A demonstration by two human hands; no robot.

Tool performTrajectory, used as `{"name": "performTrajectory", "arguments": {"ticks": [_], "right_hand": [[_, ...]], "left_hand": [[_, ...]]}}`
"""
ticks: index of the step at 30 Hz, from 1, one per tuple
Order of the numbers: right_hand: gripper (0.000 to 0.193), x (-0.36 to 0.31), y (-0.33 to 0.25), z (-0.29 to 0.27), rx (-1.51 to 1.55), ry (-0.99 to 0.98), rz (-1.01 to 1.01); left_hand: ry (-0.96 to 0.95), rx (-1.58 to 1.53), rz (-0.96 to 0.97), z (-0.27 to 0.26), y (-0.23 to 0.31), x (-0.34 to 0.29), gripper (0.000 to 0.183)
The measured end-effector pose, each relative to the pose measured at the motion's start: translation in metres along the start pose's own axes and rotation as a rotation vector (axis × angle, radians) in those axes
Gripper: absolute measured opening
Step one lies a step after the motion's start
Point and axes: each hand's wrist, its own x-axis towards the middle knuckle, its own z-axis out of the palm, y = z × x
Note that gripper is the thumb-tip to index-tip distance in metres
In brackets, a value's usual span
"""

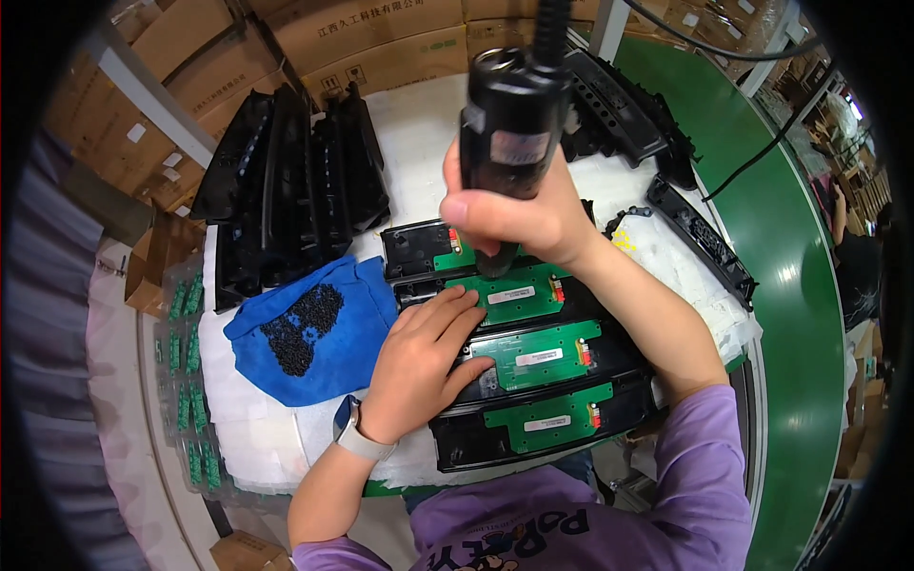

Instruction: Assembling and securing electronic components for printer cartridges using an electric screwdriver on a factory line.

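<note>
My right hand [538,214] is wrapped around a black electric screwdriver [509,114], held upright. Its lower end points at the upper edge of a green circuit board [522,301] in a long black plastic housing; the bit's tip is not clearly visible. My left hand [419,354] lies with fingers stretched, their tips touching that board's left part and the thumb by the board below. Two more housings with green boards [539,357] [549,423] lie nearer to me. A farther housing [405,252] is partly hidden behind my right hand and the screwdriver.
Small black screws [303,328] lie heaped on a blue cloth [257,366] at left. Black housings [286,181] stand stacked behind it, and more [619,109] lie at the back right. Green boards [195,409] fill clear trays at the left edge. Cardboard boxes [381,43] line the back.
</note>
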Motion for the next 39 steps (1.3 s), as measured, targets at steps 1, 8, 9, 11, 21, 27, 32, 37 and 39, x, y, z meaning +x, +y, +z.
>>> {"name": "performTrajectory", "arguments": {"ticks": [1, 8, 9, 11, 21, 27, 32, 37, 39], "right_hand": [[0.02, -0.001, 0.0, 0.003, -0.058, -0.058, -0.015], [0.021, 0.0, -0.002, 0.003, -0.137, -0.101, 0.011], [0.021, -0.002, -0.004, 0.005, -0.135, -0.105, 0.005], [0.022, -0.008, -0.007, 0.013, -0.201, -0.086, -0.063], [0.038, -0.022, -0.039, -0.014, 0.155, -0.149, -0.167], [0.037, -0.024, -0.043, -0.006, 0.189, -0.178, -0.146], [0.036, -0.026, -0.042, 0.0, 0.139, -0.154, -0.124], [0.036, -0.026, -0.038, 0.001, 0.124, -0.135, -0.112], [0.037, -0.028, -0.039, 0.001, 0.113, -0.108, -0.095]], "left_hand": [[0.005, -0.01, -0.008, 0.0, 0.0, 0.001, 0.045], [0.026, 0.032, -0.02, 0.004, 0.003, 0.001, 0.041], [0.03, 0.04, -0.01, 0.006, 0.003, 0.001, 0.04], [0.042, 0.065, -0.017, 0.005, 0.005, 0.0, 0.038], [0.298, 0.593, -0.569, -0.045, -0.029, -0.026, 0.016], [0.273, 0.486, -0.541, -0.053, -0.062, -0.045, 0.014], [0.379, 0.489, -0.509, -0.054, -0.066, -0.043, 0.007], [0.484, 0.429, -0.488, -0.057, -0.07, -0.046, 0.01], [0.497, -0.006, -0.608, -0.056, -0.067, -0.041, 0.013]]}}
